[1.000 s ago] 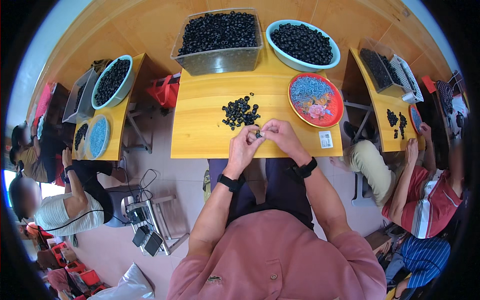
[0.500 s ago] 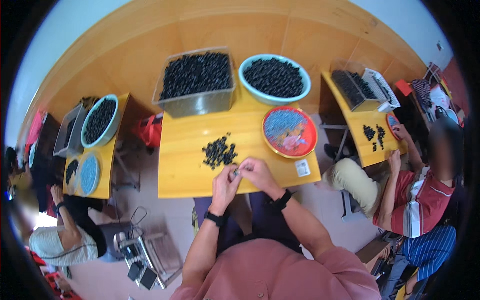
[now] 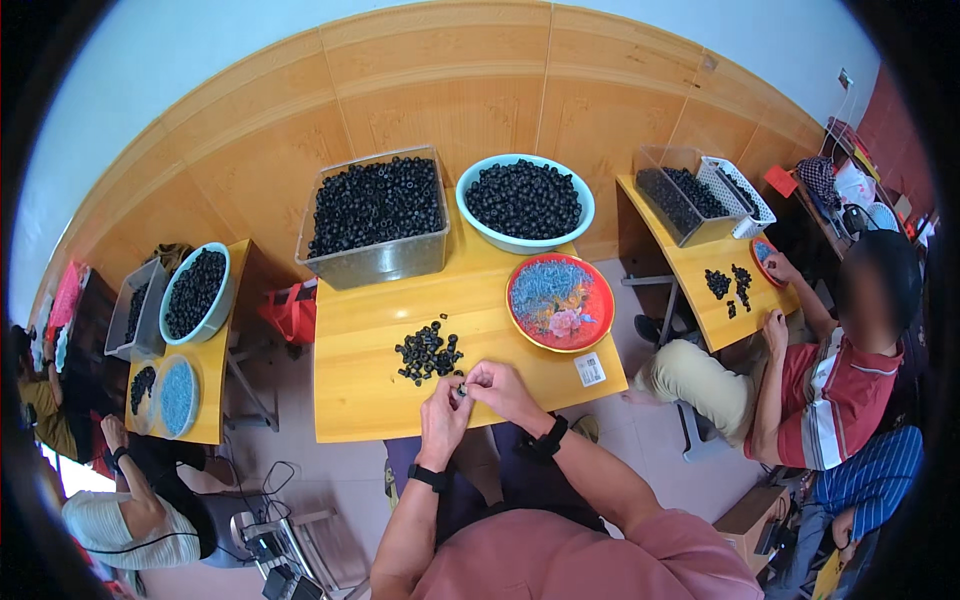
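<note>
— Two hands, ours, come together over the near edge of the yellow table [image 3: 360,400]. How do we hold them?

— Both forearms rise from below, elbows out, each wrist with a black band. Our left hand [image 3: 443,418] curls its fingers inward and our right hand [image 3: 503,390] bends over toward it; fingertips of both pinch one small black ring [image 3: 461,392] between them, just off the table's front edge.

— Where are the rest of those rings?

— One loose heap of black rings [image 3: 428,353] lies on the table just beyond our hands, too many and too small for us to count singly.

— What else do we count on our table?

— One clear plastic tub [image 3: 375,215] and one pale blue bowl [image 3: 525,202], both full of black rings, stand side by side at the far edge against the wooden wall. One red plate [image 3: 560,302] with small blue pieces sits to the right of the heap, and one small white label [image 3: 590,369] lies near the right corner.

— And around us?

— Two more yellow tables, one on each side, with similar tubs and bowls. We see one person in a red striped shirt [image 3: 830,390] seated at the right table, and two people low at the left
</note>
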`<state>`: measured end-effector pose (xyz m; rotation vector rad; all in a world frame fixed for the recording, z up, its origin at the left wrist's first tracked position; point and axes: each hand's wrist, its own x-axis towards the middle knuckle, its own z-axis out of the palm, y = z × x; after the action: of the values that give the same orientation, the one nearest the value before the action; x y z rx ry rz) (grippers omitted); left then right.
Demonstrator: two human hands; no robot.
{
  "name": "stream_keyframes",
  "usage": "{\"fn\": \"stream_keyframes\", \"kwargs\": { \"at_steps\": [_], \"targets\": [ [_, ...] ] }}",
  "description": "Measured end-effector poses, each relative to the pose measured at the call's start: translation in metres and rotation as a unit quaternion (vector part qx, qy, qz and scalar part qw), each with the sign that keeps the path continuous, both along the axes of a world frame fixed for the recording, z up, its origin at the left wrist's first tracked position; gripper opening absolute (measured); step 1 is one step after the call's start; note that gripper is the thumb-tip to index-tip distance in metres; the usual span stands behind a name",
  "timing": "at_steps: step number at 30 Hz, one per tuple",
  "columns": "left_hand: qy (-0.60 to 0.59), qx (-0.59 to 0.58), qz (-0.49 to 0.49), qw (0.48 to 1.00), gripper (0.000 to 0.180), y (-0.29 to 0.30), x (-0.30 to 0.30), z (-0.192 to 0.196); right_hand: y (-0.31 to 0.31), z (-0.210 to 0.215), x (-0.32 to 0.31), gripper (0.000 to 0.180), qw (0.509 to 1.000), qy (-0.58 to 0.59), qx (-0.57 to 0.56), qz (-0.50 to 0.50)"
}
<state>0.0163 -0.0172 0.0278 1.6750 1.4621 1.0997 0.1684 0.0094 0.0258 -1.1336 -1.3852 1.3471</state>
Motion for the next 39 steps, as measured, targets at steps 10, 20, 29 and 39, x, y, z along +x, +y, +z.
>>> {"fn": "stream_keyframes", "kwargs": {
  "at_steps": [10,20,29,39],
  "targets": [
    [0.004,0.050,-0.017,0.999,0.018,0.001,-0.005,-0.015,-0.003,-0.007,-0.004,0.006,1.000,0.020,-0.006,0.001],
    [-0.020,0.013,-0.038,0.999,0.035,-0.006,-0.006,0.000,0.016,0.002,0.031,0.014,0.999,-0.011,-0.051,0.010],
    [-0.029,0.020,-0.039,0.999,0.017,-0.007,-0.009,-0.010,0.118,0.113,0.087,0.027,0.952,0.034,0.196,-0.235],
    [-0.016,0.043,-0.072,0.996,0.027,-0.006,-0.010,-0.008,0.061,0.025,0.023,0.015,0.932,-0.328,0.151,0.031]
  ]
}}
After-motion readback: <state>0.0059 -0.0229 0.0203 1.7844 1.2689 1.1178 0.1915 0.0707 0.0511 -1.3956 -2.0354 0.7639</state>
